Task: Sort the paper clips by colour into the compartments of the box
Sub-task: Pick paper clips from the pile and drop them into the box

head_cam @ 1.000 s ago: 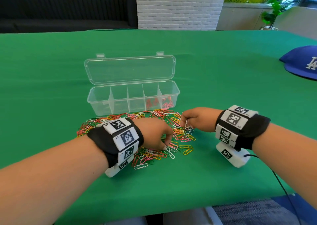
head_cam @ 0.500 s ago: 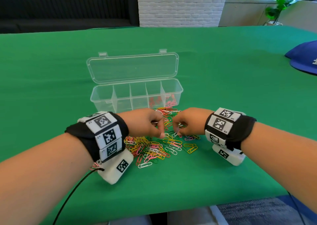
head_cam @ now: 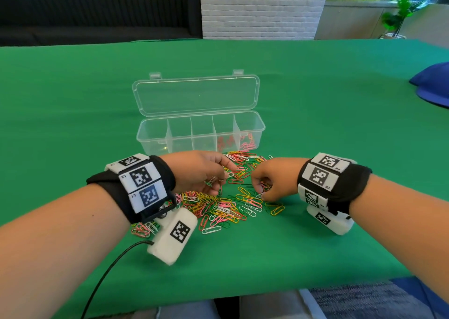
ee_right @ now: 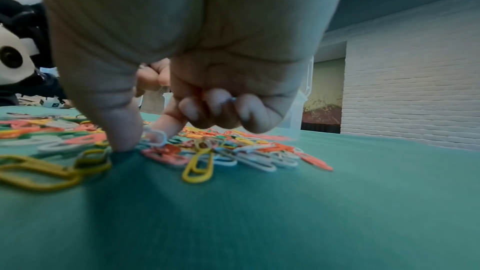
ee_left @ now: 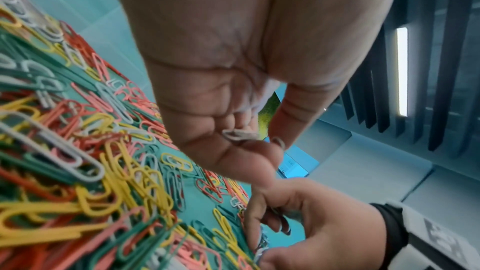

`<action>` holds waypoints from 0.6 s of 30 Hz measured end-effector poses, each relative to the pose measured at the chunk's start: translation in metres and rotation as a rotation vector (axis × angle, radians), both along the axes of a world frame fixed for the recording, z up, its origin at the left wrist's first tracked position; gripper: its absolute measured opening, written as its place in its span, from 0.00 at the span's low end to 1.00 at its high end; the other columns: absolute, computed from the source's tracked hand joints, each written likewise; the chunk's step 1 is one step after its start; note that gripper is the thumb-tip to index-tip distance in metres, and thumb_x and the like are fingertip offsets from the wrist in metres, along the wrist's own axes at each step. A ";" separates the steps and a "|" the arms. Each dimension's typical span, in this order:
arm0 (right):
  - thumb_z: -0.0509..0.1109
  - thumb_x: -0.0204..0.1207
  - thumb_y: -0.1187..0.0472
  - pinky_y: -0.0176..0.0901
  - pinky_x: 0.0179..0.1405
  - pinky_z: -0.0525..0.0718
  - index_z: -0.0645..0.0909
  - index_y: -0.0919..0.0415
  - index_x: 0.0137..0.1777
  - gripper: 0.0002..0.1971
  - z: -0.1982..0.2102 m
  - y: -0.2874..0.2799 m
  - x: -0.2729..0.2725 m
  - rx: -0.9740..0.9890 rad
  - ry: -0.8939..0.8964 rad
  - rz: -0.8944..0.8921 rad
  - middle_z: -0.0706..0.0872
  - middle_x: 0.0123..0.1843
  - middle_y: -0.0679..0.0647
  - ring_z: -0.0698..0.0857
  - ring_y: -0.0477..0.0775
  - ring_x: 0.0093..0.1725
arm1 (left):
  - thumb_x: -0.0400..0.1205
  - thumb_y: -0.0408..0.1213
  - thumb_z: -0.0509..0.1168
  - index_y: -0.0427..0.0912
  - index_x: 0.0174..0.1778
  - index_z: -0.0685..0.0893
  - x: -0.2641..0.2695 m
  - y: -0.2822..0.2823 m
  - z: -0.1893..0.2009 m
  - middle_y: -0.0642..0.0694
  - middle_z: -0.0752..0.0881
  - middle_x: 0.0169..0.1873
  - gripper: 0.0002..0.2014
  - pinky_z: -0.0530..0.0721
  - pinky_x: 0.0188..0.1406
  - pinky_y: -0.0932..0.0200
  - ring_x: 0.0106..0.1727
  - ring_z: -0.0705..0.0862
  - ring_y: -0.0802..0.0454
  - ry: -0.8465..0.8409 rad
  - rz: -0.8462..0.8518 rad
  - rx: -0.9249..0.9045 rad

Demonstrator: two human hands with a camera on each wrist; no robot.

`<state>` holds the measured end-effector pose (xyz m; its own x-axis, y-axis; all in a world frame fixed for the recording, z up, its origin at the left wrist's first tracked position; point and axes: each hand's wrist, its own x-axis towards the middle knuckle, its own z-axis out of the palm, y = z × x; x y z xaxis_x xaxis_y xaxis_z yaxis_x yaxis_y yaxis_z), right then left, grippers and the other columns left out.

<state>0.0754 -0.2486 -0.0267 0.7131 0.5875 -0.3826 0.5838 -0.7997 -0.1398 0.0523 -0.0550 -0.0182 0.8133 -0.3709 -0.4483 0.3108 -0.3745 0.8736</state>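
Note:
A heap of coloured paper clips (head_cam: 226, 204) lies on the green table in front of the clear box (head_cam: 200, 134), whose lid is open. Red clips (head_cam: 224, 142) and pink clips (head_cam: 247, 143) lie in its two right-hand compartments. My left hand (head_cam: 206, 175) hovers over the heap with its palm turned inward, holding white clips (ee_left: 240, 135) in its curled fingers. My right hand (head_cam: 267, 185) is down on the heap; thumb and forefinger pinch a white clip (ee_right: 154, 136), and its other fingers are curled, with a bit of clip showing between them.
A blue cap (head_cam: 432, 87) lies at the table's right edge. A black cable (head_cam: 109, 270) runs from the left wrist camera toward the near table edge. Bare green cloth surrounds the box and the heap.
My left hand has lifted off the heap and turned palm inward with white clips in it. My right hand has dropped lower onto the heap's right side and pinches a white clip.

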 end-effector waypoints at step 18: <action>0.48 0.87 0.51 0.40 0.51 0.70 0.74 0.60 0.50 0.16 0.006 -0.007 0.004 -0.013 0.012 -0.218 0.76 0.46 0.54 0.74 0.53 0.47 | 0.88 0.32 0.49 0.43 0.42 0.78 -0.004 -0.008 0.000 0.52 0.74 0.17 0.15 0.65 0.13 0.70 0.16 0.71 0.60 -0.006 -0.087 0.056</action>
<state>0.0795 -0.2557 -0.0204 0.8183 0.4148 -0.3980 0.3953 -0.9087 -0.1343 0.0483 -0.0632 -0.0184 0.7819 -0.4144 -0.4658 0.2702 -0.4482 0.8522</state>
